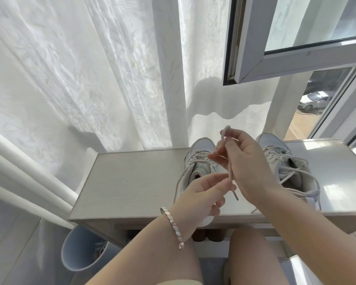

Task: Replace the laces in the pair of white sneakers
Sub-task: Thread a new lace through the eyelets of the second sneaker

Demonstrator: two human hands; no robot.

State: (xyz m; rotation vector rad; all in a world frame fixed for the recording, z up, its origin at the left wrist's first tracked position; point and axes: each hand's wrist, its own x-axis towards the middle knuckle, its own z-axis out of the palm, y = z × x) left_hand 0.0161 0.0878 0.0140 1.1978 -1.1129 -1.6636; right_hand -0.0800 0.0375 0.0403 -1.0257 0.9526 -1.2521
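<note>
Lace (231,175) above the counter (132,182), our right hand (249,161) fingers pinching its loop, left hand (199,198) pinching its tail, 2 sneakers (280,159) behind

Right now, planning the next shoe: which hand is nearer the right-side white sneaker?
Right. The right hand is beside the right white sneaker; the left hand is over the left white sneaker.

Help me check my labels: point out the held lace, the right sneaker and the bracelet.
lace (235,193), head view, on the hanging end near its tip.
right sneaker (272,140), head view, on the toe cap.
bracelet (172,227), head view, on the middle links across the wrist.
</note>
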